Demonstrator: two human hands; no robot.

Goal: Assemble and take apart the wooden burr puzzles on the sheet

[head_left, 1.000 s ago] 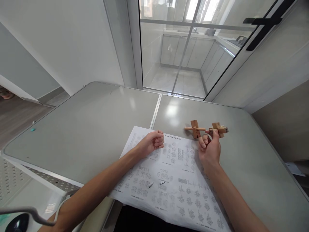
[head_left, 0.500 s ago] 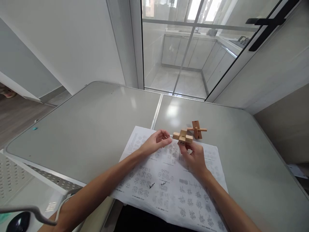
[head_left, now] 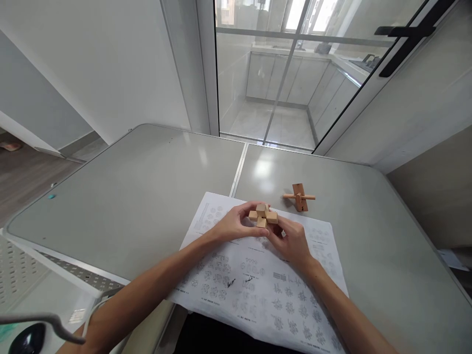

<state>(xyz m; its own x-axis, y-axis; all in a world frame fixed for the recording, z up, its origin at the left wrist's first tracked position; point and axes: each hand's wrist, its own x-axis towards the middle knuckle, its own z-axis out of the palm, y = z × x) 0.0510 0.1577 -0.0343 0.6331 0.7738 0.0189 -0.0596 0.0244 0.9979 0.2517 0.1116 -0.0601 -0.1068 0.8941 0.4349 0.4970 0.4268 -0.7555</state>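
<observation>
A light wooden burr puzzle (head_left: pixel 262 216) made of interlocking blocks is held just above the printed sheet (head_left: pixel 254 300). My left hand (head_left: pixel 236 223) closes on it from the left, thumb along the near side and fingers at the far side. My right hand (head_left: pixel 291 241) grips it from the right and below, and its fingertips are partly hidden by the blocks. Beyond my hands, a second, reddish-brown wooden puzzle (head_left: pixel 299 197) with crossed flat pieces and a round stick lies on the table.
The grey table (head_left: pixel 147 182) has a metal seam (head_left: pixel 239 169) across it. A small blue-green bit (head_left: pixel 51 196) lies near its left edge. A grey cable (head_left: pixel 55 324) and a dark rounded object (head_left: pixel 27 339) are at bottom left. Behind the table stands a glass door (head_left: pixel 265 88).
My right hand has brought the light wooden puzzle left and turned it. My left hand, apart from it before, has moved right and taken hold of it.
</observation>
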